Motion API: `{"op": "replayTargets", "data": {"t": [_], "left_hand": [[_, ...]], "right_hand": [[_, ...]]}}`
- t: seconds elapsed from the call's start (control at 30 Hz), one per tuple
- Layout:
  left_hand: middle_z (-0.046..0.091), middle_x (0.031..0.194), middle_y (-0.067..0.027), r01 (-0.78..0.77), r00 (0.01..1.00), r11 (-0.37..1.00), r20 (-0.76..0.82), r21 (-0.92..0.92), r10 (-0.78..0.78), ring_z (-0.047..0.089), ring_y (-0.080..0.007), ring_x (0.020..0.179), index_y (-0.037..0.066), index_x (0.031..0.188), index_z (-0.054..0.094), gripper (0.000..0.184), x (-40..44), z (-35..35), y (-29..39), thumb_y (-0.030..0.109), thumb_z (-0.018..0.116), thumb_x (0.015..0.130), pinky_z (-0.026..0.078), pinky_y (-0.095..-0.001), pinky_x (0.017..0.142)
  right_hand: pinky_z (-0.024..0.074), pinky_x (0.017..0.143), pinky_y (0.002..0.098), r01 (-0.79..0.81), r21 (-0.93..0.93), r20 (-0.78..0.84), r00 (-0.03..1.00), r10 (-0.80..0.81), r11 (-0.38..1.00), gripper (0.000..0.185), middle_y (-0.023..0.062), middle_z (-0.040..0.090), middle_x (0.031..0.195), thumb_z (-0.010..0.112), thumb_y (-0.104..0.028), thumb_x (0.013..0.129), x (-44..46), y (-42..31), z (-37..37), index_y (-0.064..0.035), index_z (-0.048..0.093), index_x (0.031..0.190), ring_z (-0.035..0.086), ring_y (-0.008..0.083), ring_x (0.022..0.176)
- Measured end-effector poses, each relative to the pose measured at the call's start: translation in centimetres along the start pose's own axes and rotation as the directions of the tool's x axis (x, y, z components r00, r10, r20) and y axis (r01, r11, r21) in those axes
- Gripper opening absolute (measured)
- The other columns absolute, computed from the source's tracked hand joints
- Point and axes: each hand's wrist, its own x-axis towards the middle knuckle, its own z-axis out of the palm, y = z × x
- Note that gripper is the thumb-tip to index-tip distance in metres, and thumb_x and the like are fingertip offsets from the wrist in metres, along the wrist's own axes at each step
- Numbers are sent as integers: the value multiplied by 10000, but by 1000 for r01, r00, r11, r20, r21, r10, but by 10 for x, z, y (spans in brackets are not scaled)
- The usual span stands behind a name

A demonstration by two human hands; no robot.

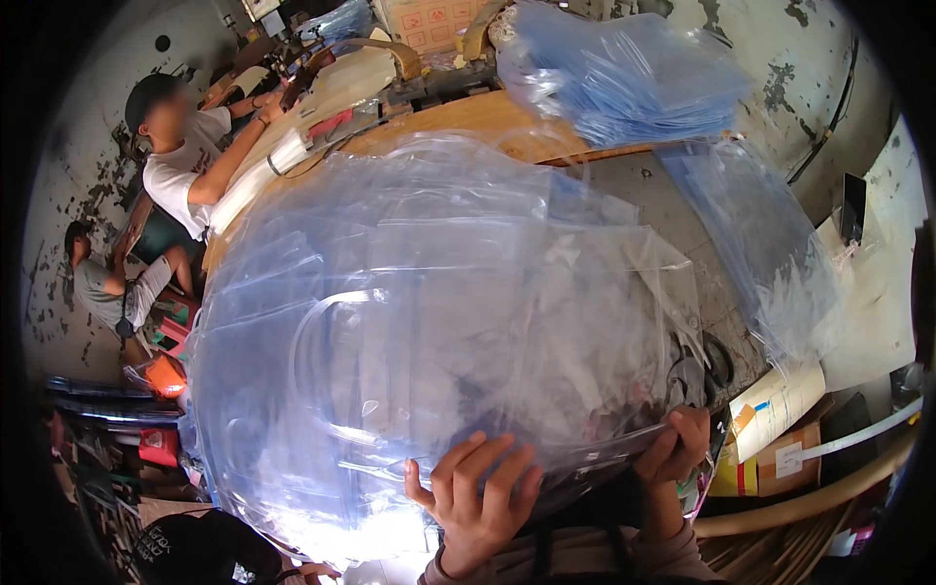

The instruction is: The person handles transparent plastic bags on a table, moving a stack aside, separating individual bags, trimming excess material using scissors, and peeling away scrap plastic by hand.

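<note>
A large heap of clear plastic bags [458, 283] with clear tube-like handles covers most of the table before me. My left hand [478, 497] lies at the near edge of the heap, its fingers spread on the plastic. At the near right corner, my right hand [676, 447] is closed, with thumb and fingers pinching the edge of a clear plastic bag. Just beyond that hand are scissors [720, 361] with dark handles, partly covered by the plastic.
Folded clear bluish plastic sheets [653, 83] are piled at the back; more sheets [760, 244] hang at the right. Cartons [785, 453] stand lower right. A person [185, 156] works at the table's far left, another person [122, 283] sits behind, and a black cap [205, 546] shows lower left.
</note>
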Motion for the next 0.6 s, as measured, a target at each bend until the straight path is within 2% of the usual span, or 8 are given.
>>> {"op": "replayTargets", "data": {"t": [0.07, 0.13, 0.6], "left_hand": [[581, 996, 59, -3, 1000, 1000, 1, 1, 3, 540, -142, 1010, 229, 915, 613, 188, 0, 1, 0, 309, 686, 763, 87, -499, 1080], [592, 972, 41, 2, 1000, 1000, -10, 27, -1, 529, -189, 1034, 212, 878, 593, 160, 0, 3, 0, 348, 626, 800, 102, -512, 1091], [591, 983, 43, -6, 1000, 999, 14, 52, 5, 523, -188, 1042, 209, 872, 594, 156, 0, 1, 1, 343, 618, 796, 87, -514, 1095]], "right_hand": [[350, 494, 339, -6, 1, -11, 1000, 6, 1000, 204, 119, 539, 700, 475, -75, 801, -1, 0, 1, -63, 506, 1002, 462, 240, 542], [351, 492, 339, 13, 7, -6, 1000, -13, 1000, 204, 119, 540, 695, 473, -81, 802, -1, 2, 1, -63, 510, 1002, 458, 238, 533], [354, 494, 341, 17, 0, 10, 1000, -17, 1000, 202, 119, 540, 689, 468, -91, 806, -1, 3, 0, -62, 508, 1002, 457, 231, 530]]}}
